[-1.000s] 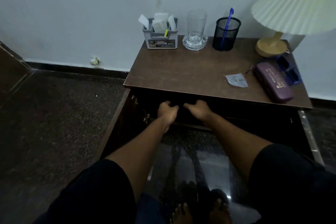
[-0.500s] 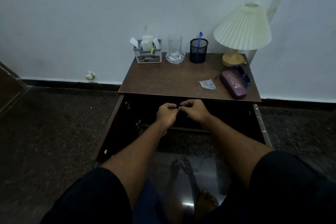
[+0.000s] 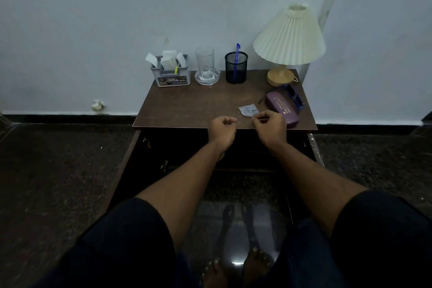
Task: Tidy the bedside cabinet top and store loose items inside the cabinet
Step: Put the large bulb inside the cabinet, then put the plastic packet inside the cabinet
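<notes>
Bedside cabinet [image 3: 198, 105] stands against the wall with its doors open. Along the rear of its top are an organiser box [image 3: 170, 73], a glass [image 3: 205, 63], a mesh pen holder [image 3: 236, 69] and a lamp [image 3: 288, 37]. A purple case [image 3: 281, 109] and a clear packet [image 3: 247, 110] lie at front right. The left hand [image 3: 222, 131] is over the front edge, fingers curled, with nothing visible in it. The right hand [image 3: 271, 128], just beside the packet, has thumb and forefinger pinched together; whether it holds anything cannot be told.

Dark, near-black short-sleeved top: left sleeve [image 3: 121, 241] and right sleeve [image 3: 383, 229] are plain and loose and end about the elbow. Forearms are bare down to the left hand [image 3: 222, 130] and right hand [image 3: 271, 127]. Dark blue trousers [image 3: 301, 252] low in frame, fabric detail too dim to tell; left foot [image 3: 214, 273] and right foot [image 3: 257, 262] are bare, toenails visible.
</notes>
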